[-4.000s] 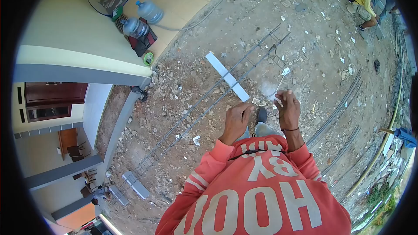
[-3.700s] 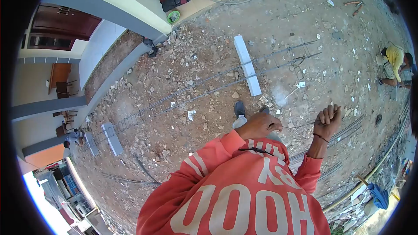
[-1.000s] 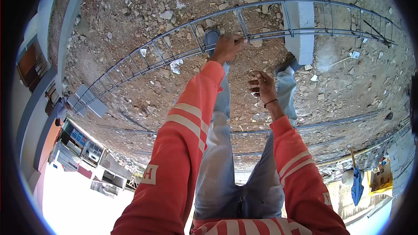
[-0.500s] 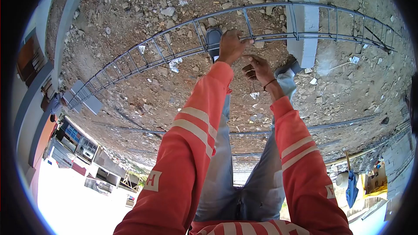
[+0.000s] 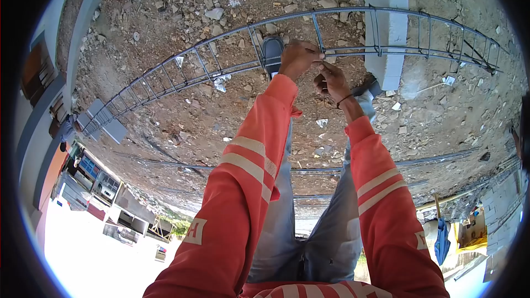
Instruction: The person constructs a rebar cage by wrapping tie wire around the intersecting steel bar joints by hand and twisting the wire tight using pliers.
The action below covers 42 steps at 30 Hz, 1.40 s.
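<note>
A long steel rebar frame [image 5: 249, 66] with crossbars curves across the view and rests over a pale rectangular beam [image 5: 393, 33]. At the frame's near bar, beside a crossbar, my left hand [image 5: 300, 58] is closed, thumb and fingers pinched together. Just to its right and slightly lower, my right hand [image 5: 333, 81] is also closed, its fingertips almost meeting those of the left. What lies between the fingertips of either hand is too small to make out. A dark shoe [image 5: 273, 51] shows behind my left hand.
Loose steel bars [image 5: 386, 164] lie across the rubble ground nearer my legs. More pale blocks [image 5: 113, 128] support the frame's far left end, with a person [image 5: 68, 130] close by. A blue folded cloth or umbrella [image 5: 441, 241] hangs at the lower right.
My right hand has moved up to my left hand at the rebar, and its fingers have closed. My left hand has shifted slightly right along the near bar.
</note>
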Each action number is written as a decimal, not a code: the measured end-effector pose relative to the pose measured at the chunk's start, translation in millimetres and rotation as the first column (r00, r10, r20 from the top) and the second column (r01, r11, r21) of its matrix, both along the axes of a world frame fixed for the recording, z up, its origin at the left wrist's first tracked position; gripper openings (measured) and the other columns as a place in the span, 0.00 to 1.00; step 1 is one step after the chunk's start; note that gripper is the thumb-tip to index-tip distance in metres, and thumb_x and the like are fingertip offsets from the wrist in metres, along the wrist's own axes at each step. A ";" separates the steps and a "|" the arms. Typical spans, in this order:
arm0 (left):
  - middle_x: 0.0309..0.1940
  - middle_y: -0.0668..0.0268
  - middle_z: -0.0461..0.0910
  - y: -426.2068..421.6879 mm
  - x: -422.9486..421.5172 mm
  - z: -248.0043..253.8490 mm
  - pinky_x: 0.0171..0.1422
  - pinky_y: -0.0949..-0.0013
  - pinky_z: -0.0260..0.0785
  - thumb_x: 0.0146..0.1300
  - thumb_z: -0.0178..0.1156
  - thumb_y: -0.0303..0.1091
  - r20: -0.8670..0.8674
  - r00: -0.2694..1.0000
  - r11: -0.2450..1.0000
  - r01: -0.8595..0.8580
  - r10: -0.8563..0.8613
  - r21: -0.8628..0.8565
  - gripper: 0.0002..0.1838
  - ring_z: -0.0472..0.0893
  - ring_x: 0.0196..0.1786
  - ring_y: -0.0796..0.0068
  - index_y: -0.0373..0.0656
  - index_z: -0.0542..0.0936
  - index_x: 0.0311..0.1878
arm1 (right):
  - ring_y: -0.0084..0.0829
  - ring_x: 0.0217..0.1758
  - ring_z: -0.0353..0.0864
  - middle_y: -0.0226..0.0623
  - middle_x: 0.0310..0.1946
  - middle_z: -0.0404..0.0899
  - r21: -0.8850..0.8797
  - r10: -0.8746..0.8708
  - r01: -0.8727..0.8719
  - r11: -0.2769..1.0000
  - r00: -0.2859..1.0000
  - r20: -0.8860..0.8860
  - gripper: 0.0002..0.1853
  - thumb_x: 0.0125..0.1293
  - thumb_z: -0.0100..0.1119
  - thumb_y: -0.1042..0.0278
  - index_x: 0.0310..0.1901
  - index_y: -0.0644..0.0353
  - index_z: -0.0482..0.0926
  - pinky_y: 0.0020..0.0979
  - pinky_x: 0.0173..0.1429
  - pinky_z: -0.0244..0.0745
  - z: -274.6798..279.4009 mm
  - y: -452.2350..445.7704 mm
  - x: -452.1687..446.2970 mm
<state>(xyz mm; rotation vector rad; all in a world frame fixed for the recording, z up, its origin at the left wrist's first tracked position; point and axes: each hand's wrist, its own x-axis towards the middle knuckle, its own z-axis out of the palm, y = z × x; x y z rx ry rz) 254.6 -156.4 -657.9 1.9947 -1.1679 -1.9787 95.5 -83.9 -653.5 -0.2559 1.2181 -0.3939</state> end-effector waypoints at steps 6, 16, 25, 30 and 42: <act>0.29 0.63 0.88 -7.3 -5.3 17.0 0.33 0.71 0.74 0.49 0.79 0.37 0.093 0.995 0.999 -0.036 0.038 -0.030 0.15 0.82 0.27 0.79 0.35 0.89 0.33 | 0.24 0.14 0.74 0.42 0.23 0.82 0.094 -0.066 0.083 0.992 0.983 -0.170 0.14 0.77 0.48 0.60 0.51 0.60 0.77 0.27 0.17 0.64 15.5 -5.8 5.5; 0.30 0.62 0.89 15.3 -19.8 26.5 0.40 0.67 0.76 0.52 0.75 0.37 0.180 0.977 0.972 -0.074 0.115 -0.222 0.09 0.87 0.33 0.68 0.43 0.88 0.31 | 0.48 0.32 0.87 0.50 0.30 0.86 -0.265 0.419 -0.732 0.628 0.605 -0.678 0.10 0.59 0.61 0.64 0.30 0.63 0.84 0.46 0.41 0.82 33.1 -48.2 -43.1; 0.34 0.59 0.88 27.4 -27.2 29.6 0.42 0.64 0.78 0.49 0.75 0.42 0.261 0.961 0.889 0.039 0.092 -0.456 0.15 0.88 0.37 0.64 0.40 0.85 0.33 | 0.51 0.40 0.85 0.47 0.36 0.85 -0.173 0.411 -0.946 0.276 0.278 -0.868 0.08 0.60 0.62 0.64 0.32 0.59 0.84 0.48 0.44 0.80 8.0 -114.0 -22.1; 0.32 0.60 0.88 30.2 -32.3 24.8 0.41 0.62 0.78 0.47 0.74 0.43 0.266 0.954 0.888 0.001 0.137 -0.459 0.16 0.87 0.35 0.61 0.41 0.84 0.31 | 0.48 0.45 0.86 0.46 0.37 0.86 0.009 0.394 -0.983 0.186 0.066 -0.917 0.09 0.60 0.65 0.60 0.36 0.56 0.84 0.48 0.47 0.82 0.9 -125.9 0.4; 0.31 0.59 0.87 28.0 -36.7 24.8 0.36 0.59 0.75 0.42 0.75 0.43 0.340 0.926 0.894 0.006 0.165 -0.448 0.17 0.85 0.29 0.58 0.42 0.85 0.30 | 0.46 0.43 0.88 0.44 0.43 0.86 0.075 0.698 -0.980 -0.186 -0.185 -0.692 0.15 0.59 0.68 0.62 0.46 0.60 0.82 0.47 0.47 0.82 70.8 -146.2 -71.4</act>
